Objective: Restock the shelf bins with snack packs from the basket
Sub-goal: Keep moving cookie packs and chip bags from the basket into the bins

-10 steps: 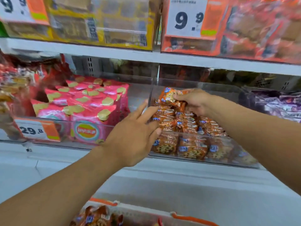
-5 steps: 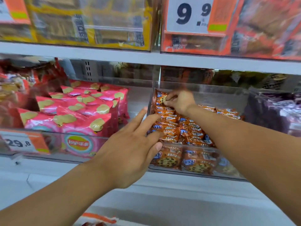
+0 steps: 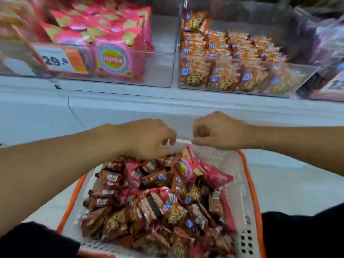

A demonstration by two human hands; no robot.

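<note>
A white basket with an orange rim sits low in front of me, heaped with brown and orange cookie packs and a few pink chip packs. My left hand reaches down at the far end of the heap with its fingers curled onto the packs; the fingertips are blurred, so a grip cannot be made out. My right hand hovers over the basket's far rim, fingers loosely curled, nothing seen in it. Above, a clear shelf bin holds rows of orange cookie packs.
Left of the cookie bin, another clear bin holds large pink chip bags behind a 29.8 price tag. Purple packs fill a bin at the far right. A white shelf ledge runs between the bins and the basket.
My right hand left the cookie pack in the bin and dropped to the basket. My left hand came down from the bin's front to the basket's packs. My view tilted downward.
</note>
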